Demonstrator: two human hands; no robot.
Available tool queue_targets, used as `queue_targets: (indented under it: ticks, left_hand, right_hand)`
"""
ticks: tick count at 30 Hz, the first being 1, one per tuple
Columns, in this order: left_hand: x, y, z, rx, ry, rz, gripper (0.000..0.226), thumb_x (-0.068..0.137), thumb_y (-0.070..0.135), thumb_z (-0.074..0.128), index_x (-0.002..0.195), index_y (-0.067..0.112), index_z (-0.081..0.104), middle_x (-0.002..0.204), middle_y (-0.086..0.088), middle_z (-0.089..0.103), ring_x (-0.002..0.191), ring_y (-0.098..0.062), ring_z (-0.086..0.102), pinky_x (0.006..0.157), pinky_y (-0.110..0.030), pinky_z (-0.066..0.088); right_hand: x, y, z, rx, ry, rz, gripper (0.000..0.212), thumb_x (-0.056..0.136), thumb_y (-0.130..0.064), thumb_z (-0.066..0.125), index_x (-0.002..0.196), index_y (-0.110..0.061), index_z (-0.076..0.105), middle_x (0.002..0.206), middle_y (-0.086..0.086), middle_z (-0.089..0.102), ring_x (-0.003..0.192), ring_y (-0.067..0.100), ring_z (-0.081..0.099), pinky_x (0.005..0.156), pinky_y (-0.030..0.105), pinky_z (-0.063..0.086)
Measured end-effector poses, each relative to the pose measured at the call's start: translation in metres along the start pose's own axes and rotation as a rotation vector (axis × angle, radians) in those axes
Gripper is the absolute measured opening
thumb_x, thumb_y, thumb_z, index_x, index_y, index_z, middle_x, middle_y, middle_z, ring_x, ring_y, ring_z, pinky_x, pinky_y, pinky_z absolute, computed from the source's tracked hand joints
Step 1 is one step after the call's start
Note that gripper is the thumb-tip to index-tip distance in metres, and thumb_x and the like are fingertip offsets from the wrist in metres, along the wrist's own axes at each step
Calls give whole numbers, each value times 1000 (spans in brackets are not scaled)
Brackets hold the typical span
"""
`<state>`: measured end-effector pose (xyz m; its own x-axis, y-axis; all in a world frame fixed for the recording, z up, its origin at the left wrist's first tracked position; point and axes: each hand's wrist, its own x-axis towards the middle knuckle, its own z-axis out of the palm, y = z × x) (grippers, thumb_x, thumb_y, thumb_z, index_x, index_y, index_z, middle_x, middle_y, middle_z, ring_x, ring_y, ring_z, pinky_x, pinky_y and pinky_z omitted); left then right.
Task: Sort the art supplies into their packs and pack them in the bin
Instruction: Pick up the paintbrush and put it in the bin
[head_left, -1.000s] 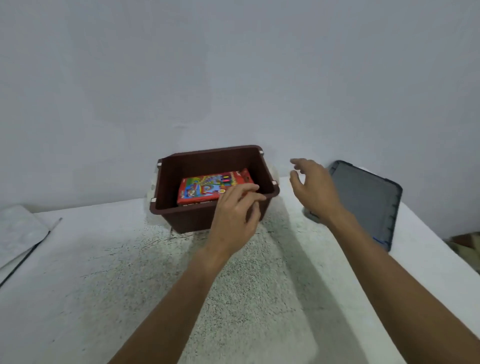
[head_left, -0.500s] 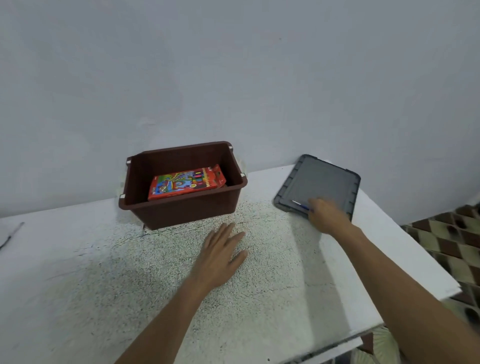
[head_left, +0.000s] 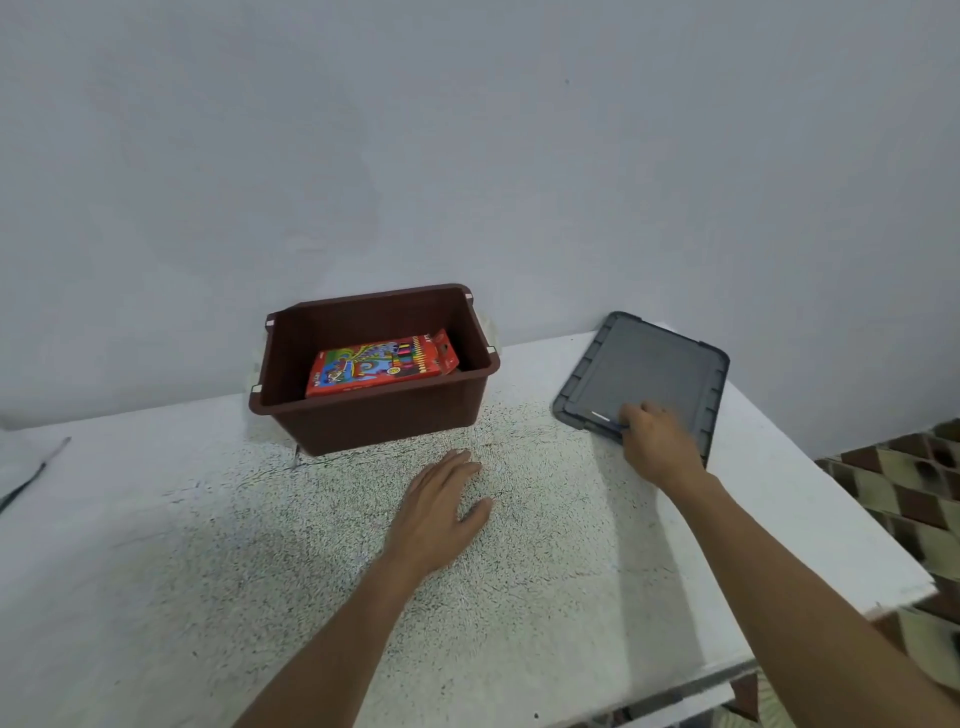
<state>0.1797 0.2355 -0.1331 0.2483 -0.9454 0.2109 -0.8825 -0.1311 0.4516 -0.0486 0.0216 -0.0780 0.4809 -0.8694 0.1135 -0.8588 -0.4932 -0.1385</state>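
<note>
Having left the bin (head_left: 374, 422), the left hand (head_left: 441, 512) lies flat and open on the bench (head_left: 208, 571), the right hand (head_left: 657, 441) grips the near edge of the lid (head_left: 660, 366), and the pack (head_left: 379, 364) lies in the bin.

Two bare forearms come into view from the lower edge. The slender left forearm (head_left: 332, 639) and the longer-seeming right forearm (head_left: 810, 597) are both uncovered along all their visible length, wrists included. The bare left hand (head_left: 441, 512) shows its back, four fingers and a thumb. The bare right hand (head_left: 657, 441) shows its back and knuckles, with the fingertips largely out of sight.
</note>
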Motion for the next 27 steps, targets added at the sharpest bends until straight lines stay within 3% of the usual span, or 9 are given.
queue_targets:
  ticks: [4, 7, 11, 14, 17, 21, 27]
  left_hand:
    - [2, 3, -14, -179, -82, -80, 55, 95, 50, 53, 144, 31, 39, 155, 10, 33, 140, -3, 24, 113, -25, 13]
    - [3, 2, -31, -492, -132, -213, 43, 93, 44, 61, 134, 34, 53, 147, 12, 45, 132, -5, 41, 108, -28, 29]
    - [-8, -9, -52, -773, 7, -364, 21, 92, 30, 65, 112, 26, 67, 114, 10, 70, 107, -2, 63, 100, -30, 48]
    - [-22, -32, -60, -695, 183, -459, 9, 92, 25, 65, 98, 29, 70, 92, 10, 75, 90, -2, 69, 85, -27, 53]
    - [-33, -52, -70, -514, 351, -499, 14, 91, 14, 64, 90, 26, 71, 86, 10, 72, 78, -2, 66, 74, -24, 52]
    - [-39, -80, -81, -243, 447, -555, 17, 89, 11, 61, 100, 19, 70, 102, -1, 65, 83, -13, 63, 79, -33, 54]
    - [-31, -106, -94, -81, 381, -764, 31, 94, 25, 57, 124, 18, 59, 119, -6, 57, 95, -24, 63, 74, -31, 44]
  right_hand:
    - [-7, -21, -11, 139, 151, -84, 14, 94, -8, 47, 94, -6, 60, 85, 10, 60, 68, 25, 50, 55, 30, 35]
    - [-21, -53, -25, 312, 165, -160, 9, 95, -11, 49, 90, -14, 55, 81, 1, 57, 63, 12, 47, 51, 25, 29]
    - [-47, -103, -34, 509, 107, -261, 11, 95, -11, 49, 94, -17, 59, 80, -2, 61, 68, 10, 54, 59, 32, 44]
    - [-69, -136, -37, 740, 0, -267, 11, 96, -11, 50, 91, -19, 57, 74, 2, 62, 69, 21, 58, 64, 38, 46]
    - [-90, -166, -34, 1017, -168, -231, 17, 97, -6, 47, 87, -18, 54, 64, 9, 56, 56, 28, 51, 55, 43, 45]
    - [-111, -198, -23, 1192, -405, -172, 14, 102, -7, 40, 95, -11, 52, 63, 6, 53, 48, 17, 45, 45, 30, 39]
    - [-124, -225, -13, 1231, -506, -171, 14, 102, -10, 40, 97, -14, 52, 62, 2, 56, 50, 18, 41, 45, 27, 30]
